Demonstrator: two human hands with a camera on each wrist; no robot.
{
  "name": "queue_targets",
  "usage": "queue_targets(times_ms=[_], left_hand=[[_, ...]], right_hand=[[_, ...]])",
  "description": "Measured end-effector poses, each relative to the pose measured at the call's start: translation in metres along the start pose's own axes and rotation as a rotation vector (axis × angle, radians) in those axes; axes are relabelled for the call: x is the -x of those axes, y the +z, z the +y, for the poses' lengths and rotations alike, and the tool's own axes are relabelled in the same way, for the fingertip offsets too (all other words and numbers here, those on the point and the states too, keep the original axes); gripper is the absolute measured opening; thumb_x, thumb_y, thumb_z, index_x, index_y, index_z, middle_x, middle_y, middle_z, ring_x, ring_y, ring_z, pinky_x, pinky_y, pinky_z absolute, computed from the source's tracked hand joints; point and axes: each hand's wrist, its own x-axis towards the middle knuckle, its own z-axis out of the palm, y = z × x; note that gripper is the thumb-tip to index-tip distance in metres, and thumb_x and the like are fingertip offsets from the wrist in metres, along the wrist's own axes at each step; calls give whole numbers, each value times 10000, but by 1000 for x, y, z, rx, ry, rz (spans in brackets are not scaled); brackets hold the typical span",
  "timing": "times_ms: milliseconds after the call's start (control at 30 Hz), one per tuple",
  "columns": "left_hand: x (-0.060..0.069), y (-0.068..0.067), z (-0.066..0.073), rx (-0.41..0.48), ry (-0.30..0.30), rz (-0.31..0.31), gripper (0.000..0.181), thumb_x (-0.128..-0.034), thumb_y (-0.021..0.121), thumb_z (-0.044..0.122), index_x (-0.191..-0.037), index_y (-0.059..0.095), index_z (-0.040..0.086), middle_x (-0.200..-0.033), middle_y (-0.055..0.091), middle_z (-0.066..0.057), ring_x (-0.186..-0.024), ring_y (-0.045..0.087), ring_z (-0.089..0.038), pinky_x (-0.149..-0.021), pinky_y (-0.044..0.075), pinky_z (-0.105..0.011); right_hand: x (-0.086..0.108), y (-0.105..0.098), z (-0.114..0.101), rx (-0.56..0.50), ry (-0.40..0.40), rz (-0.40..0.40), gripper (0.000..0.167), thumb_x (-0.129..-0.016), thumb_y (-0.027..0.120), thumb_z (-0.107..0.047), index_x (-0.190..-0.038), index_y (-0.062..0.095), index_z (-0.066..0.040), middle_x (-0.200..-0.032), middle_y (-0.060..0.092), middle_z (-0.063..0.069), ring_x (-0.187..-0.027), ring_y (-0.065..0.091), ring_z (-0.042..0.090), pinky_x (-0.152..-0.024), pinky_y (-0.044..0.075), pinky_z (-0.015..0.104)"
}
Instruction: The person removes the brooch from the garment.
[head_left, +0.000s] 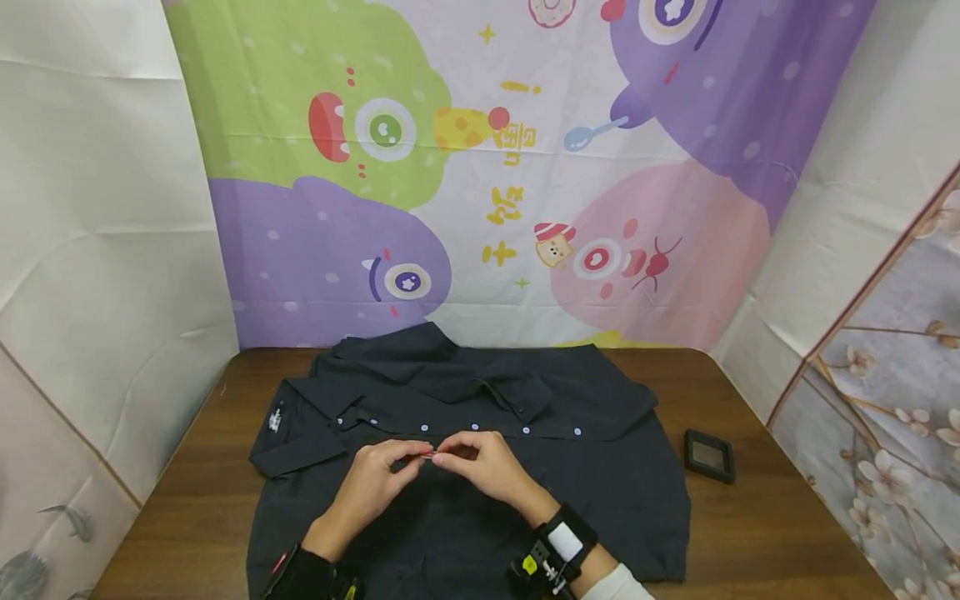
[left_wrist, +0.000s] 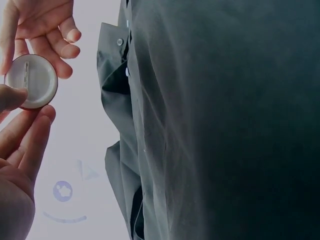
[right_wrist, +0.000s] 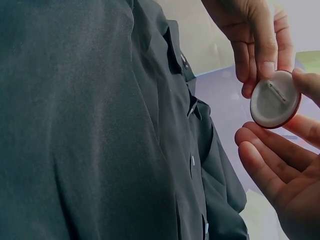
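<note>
A round pin-back badge [left_wrist: 42, 82] shows its pale back, with a metal pin across it and a reddish rim. My left hand [head_left: 371, 483] pinches it by one edge between thumb and fingers. At the opposite edge, my right hand [head_left: 491, 471] holds it with thumb and forefinger, the other fingers spread in the right wrist view. In that view the pin [right_wrist: 276, 91] lies along the badge back and looks fastened at both ends. Beneath both hands a dark button-up shirt [head_left: 600, 508] is spread out, its row of pale buttons just beyond the fingertips.
The shirt covers much of the brown wooden table [head_left: 780, 533]. To the right of the shirt lies a small black square frame or case [head_left: 708, 456]. A cartoon-printed cloth [head_left: 480, 175] hangs behind the table, with pale panels at both sides.
</note>
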Motion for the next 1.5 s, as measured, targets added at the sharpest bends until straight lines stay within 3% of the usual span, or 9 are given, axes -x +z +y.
queue_targets(times_ms=[267, 500, 767, 1067, 1500], left_hand=[[-1, 0, 1, -9, 5, -22, 205, -753, 800, 11, -939, 772, 93, -937, 766, -20, -872, 731, -171, -749, 599, -310], [0, -1, 2, -12, -41, -72, 200, -776, 796, 63, -973, 767, 69, -977, 762, -34, -914, 725, -182, -781, 596, -334], [0, -3, 3, -42, -89, -143, 221, -786, 795, 110, -1001, 761, 74, -998, 760, -38, -945, 717, -186, -814, 587, -347], [0, -6, 3, -48, -112, -193, 242, -805, 780, 145, -1037, 753, 80, -1028, 755, -37, -967, 711, -199, -821, 585, -354], [0, -5, 2, -32, -108, -202, 257, -799, 789, 157, -1043, 752, 88, -1032, 754, -34, -967, 708, -198, -815, 588, -352]], right_hand=[[2, -2, -1, -11, 3, -2, 177, -882, 725, -273, -950, 744, -110, -886, 745, 52, -738, 657, 31, -680, 551, 184], [3, -3, -4, 5, 25, -11, 158, -869, 736, -173, -980, 738, -61, -909, 745, 89, -740, 660, 83, -678, 556, 206], [10, -14, -39, 6, -6, -39, 180, -857, 735, -103, -978, 718, 30, -887, 727, 151, -709, 635, 70, -666, 554, 206], [11, -14, -40, 6, -24, -39, 201, -839, 751, -95, -993, 717, 30, -906, 728, 158, -721, 647, 120, -676, 562, 226], [11, -15, -37, -19, -55, -45, 217, -822, 762, -75, -998, 708, 40, -921, 720, 193, -705, 628, 90, -658, 563, 237]])
